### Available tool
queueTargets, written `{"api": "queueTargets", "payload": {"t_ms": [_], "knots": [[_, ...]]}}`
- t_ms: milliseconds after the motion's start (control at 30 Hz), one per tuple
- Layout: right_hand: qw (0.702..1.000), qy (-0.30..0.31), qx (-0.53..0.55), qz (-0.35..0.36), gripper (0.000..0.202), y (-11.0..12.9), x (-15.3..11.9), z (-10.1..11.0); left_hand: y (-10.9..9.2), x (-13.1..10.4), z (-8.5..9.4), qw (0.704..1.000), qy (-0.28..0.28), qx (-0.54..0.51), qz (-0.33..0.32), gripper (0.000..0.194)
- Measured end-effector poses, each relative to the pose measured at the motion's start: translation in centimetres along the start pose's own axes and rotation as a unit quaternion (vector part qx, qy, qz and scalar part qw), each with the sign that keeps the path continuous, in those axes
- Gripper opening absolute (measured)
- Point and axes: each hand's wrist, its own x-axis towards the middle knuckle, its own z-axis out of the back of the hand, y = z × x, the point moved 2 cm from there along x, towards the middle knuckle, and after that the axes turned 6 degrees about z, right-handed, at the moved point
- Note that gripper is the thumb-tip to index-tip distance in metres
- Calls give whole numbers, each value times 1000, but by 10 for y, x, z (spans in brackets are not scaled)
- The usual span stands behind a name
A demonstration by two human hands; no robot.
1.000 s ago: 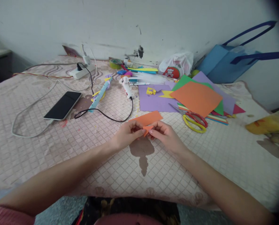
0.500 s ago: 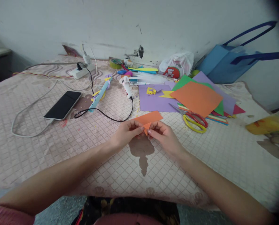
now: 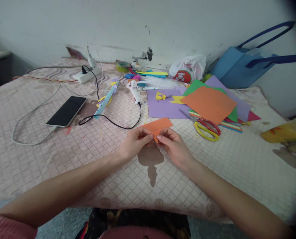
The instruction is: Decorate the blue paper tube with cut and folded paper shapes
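Note:
Between my two hands is a small piece of orange paper [image 3: 156, 136], pinched at its edges and pointing down at its lower tip. My left hand [image 3: 135, 142] is closed on its left side, thumb and forefinger together. On the other side, my right hand [image 3: 175, 144] pinches it with the thumb on top. Just behind the fingers lies an orange paper strip [image 3: 163, 123], partly covered by the hands; whether it joins the held piece I cannot tell. Scissors [image 3: 205, 129] with yellow and red handles rest right of my right hand.
A white glue gun [image 3: 133, 93] trails a black cord behind my hands. To the left lie a phone [image 3: 67, 112] on a cable, a decorated blue strip [image 3: 107, 99] and a power strip [image 3: 87, 75]. Coloured sheets [image 3: 209, 103] and a blue bag [image 3: 240, 68] are at the right.
My right thumb has shifted slightly up and left over the orange paper, and the paper's lower tip has turned a little to the right. The left hand is nearly still.

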Motion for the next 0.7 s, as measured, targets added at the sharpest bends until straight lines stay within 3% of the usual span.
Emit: {"api": "queueTargets", "payload": {"t_ms": [400,700], "knots": [[998,-11,-17,57,7,-4,-1,1,6,2,-2,990,49,-121,45,13],[964,31,-201,170,8,10,-5,3,2,0,1,981,74,-165,63,13]]}}
